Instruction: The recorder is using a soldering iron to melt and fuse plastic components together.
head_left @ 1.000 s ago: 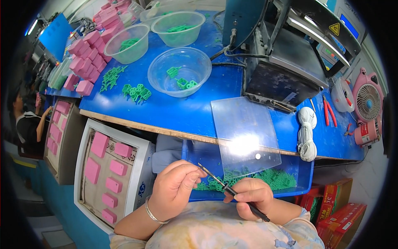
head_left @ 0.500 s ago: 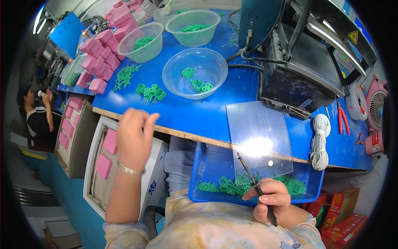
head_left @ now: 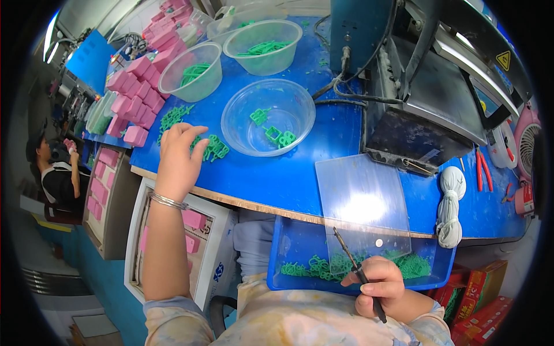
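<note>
My left hand [head_left: 180, 153] reaches over the near edge of the blue table, fingers apart, at a small pile of green plastic pieces [head_left: 215, 148]. Part of that pile is behind the fingers; I see nothing between them. Low in front of my body, my right hand [head_left: 381, 286] grips a slim black-handled tool [head_left: 358, 269] with a narrow metal tip, pointing up and left. Beyond the tip lies a clear plastic sheet [head_left: 360, 193], overhanging the table edge. A clear bowl [head_left: 268, 118] with a few green pieces stands right of my left hand.
Two more bowls [head_left: 193, 72] [head_left: 262, 47] of green parts stand farther back, beside stacked pink blocks [head_left: 136, 136]. A blue bin [head_left: 277, 254] of green pieces sits below the table edge. At right are a dark machine [head_left: 421, 130], a grey yarn bundle [head_left: 450, 207] and red-handled pliers [head_left: 483, 170]. A person [head_left: 57, 173] sits far left.
My left hand has moved forward from the table edge to the green pile, and its fingers have spread. My right hand keeps its grip on the tool. The view has shifted slightly.
</note>
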Tool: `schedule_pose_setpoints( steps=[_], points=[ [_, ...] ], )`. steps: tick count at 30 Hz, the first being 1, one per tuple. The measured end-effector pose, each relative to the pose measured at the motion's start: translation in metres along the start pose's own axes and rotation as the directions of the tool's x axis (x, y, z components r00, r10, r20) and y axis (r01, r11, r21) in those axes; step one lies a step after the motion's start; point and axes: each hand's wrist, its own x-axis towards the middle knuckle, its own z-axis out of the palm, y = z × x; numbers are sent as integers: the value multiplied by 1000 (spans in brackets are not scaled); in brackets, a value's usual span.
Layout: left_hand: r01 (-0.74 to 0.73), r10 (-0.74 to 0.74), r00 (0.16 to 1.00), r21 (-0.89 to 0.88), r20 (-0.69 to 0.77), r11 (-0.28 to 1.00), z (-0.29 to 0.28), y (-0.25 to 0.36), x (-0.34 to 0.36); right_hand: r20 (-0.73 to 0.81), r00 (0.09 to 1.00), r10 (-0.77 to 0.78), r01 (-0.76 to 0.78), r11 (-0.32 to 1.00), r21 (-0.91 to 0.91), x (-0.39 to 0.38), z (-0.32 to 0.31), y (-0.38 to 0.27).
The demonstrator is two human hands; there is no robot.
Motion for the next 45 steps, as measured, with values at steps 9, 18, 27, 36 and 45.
schedule_pose_setpoints(
  steps=[9,18,27,36,45],
  points=[
    [29,-27,975,-5,222,1000,3,0,17,-23,1000,4,-4,1000,-4,0,1,3],
    [-76,77,992,-14,104,997,3,16,14,-20,999,-26,25,999,-29,0,1,2],
    [159,-311,949,-929,50,336,-16,82,-45,-32,998,-53,49,994,-96,-3,-1,-5],
    [468,137,880,-779,455,-418,-12,158,-129,-47,992,115,-124,942,-311,26,12,-17],
    [377,194,915,-921,353,-101,-14,159,-143,-94,986,138,-162,926,-341,15,13,-15]
  ],
)
